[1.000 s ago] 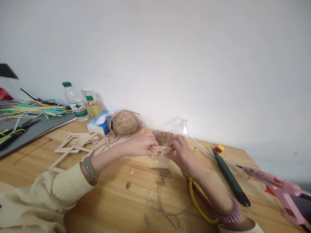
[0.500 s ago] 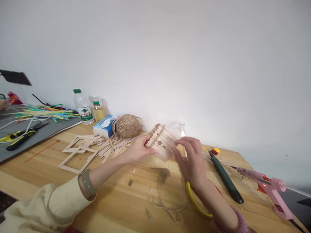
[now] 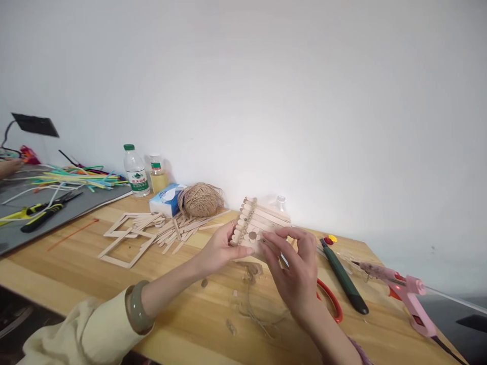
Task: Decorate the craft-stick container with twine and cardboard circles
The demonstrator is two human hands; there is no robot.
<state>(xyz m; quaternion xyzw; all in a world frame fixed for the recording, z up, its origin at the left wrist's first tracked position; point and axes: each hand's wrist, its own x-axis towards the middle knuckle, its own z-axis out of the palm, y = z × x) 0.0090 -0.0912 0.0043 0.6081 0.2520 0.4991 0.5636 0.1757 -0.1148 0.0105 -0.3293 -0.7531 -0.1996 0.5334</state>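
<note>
My left hand (image 3: 224,243) is closed round the lower left side of a small craft-stick house (image 3: 266,218), thumb on its front. The house is tilted above the table, with rounded stick ends and a strip of twine along its left edge. A round brown spot, hole or disc, shows on its face. My right hand (image 3: 294,263) has thumb and index finger pinched together against the front, just right of that spot. A tiny dark speck shows at these fingertips; what they hold is too small to name. Behind the right wrist lie scissors with a red handle (image 3: 332,301).
A green utility knife (image 3: 344,276) and a pink glue gun (image 3: 399,289) lie right. Left are a twine ball (image 3: 201,199), loose craft sticks (image 3: 178,230), stick frames (image 3: 124,262), a tissue pack (image 3: 164,201) and a water bottle (image 3: 136,172). Another person's hand (image 3: 10,167) shows far left.
My right fingers have moved left from the house's right edge to its front, beside the round spot. The house has turned to show more of its face. My view has shifted slightly.
</note>
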